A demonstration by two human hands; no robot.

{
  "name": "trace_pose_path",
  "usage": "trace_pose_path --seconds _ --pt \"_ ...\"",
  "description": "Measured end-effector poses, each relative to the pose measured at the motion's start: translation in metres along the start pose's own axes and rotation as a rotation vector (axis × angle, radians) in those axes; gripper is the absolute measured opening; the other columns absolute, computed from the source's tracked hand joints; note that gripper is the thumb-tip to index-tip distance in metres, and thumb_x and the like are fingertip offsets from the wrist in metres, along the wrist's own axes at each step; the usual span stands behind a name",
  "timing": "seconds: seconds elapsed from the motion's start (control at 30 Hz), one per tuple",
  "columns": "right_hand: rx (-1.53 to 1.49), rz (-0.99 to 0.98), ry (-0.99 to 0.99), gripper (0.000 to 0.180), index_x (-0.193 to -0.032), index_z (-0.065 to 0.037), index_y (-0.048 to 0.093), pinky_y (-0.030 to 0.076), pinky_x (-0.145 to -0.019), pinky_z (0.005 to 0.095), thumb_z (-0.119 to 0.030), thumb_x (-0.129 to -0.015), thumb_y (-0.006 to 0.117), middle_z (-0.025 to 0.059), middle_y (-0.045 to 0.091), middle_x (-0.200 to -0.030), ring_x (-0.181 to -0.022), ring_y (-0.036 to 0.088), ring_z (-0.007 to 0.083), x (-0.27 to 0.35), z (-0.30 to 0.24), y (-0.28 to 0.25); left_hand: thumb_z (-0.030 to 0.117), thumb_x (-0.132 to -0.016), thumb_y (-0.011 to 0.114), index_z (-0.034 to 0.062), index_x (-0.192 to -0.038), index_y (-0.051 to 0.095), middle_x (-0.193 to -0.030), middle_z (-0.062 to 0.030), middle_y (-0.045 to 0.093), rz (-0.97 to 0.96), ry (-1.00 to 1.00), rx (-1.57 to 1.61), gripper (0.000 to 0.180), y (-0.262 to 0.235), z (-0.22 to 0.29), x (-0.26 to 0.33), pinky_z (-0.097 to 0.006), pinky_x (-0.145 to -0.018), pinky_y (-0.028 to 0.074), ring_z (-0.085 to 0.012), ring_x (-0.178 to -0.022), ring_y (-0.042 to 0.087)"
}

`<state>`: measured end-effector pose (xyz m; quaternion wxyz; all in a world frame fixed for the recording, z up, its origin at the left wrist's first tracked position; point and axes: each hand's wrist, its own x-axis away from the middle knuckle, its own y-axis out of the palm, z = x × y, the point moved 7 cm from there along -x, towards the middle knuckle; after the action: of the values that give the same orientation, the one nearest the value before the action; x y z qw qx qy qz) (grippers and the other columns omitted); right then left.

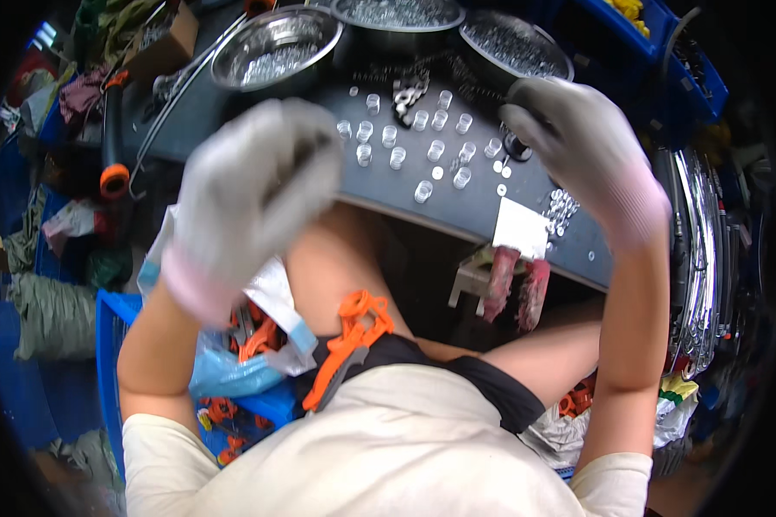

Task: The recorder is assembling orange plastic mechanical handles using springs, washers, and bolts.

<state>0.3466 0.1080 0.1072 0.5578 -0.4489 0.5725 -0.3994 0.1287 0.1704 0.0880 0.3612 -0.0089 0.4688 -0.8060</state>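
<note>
My left hand (254, 185), in a grey glove with a pink cuff, is raised over the table's near left edge. Its fingers look bent but are smeared by motion, so any hold is unclear. Over the right part of the table, my right hand (569, 138) wears a matching glove. Its fingers curl around a dark gap where any held thing is hidden. Close below those fingertips is a round black part (516, 146). Several small clear plastic cylinders (397, 158) stand between the hands, with white discs (438, 173) among them. An orange hand tool (349, 345) with a grey grip lies on my lap.
Metal bowls (276, 50) of small parts line the table's back. Red-wrapped handles (517, 284) jut from the front edge beside a white sheet (520, 227) and loose metal pieces (560, 211). A blue crate (112, 345) with orange parts sits at left; long metal strips (690, 258) hang right.
</note>
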Motion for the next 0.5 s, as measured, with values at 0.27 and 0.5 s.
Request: trace_pose_path --seconds 0.27,0.5 --pt "-0.71 -0.645 0.1 0.038 -0.082 -0.001 0.066 0.051 -0.073 0.0454 -0.038 -0.089 0.059 0.0178 0.065 -0.081 -0.08 0.065 0.0357 0.17 -0.132 0.129 0.041 -0.083 0.066 -0.0021 -0.108 0.049 -0.086 -0.0171 0.061 -0.61 -0.575 -0.261 0.053 0.132 -0.039 0.198 -0.04 -0.073 0.052 -0.0285 -0.082 0.065" --pt "-1.497 -0.354 0.529 0.076 -0.14 -0.002 0.031 0.048 -0.091 0.0326 -0.048 -0.088 0.063 0.0162 0.06 -0.113 -0.105 0.061 0.0201 0.17 -0.149 0.159 0.016 -0.094 0.058 0.0012 -0.103 0.045 -0.087 -0.0029 0.049 0.213 -0.644 1.033 0.022 0.125 -0.014 0.172 -0.024 -0.065 0.045 -0.0073 -0.073 0.048"
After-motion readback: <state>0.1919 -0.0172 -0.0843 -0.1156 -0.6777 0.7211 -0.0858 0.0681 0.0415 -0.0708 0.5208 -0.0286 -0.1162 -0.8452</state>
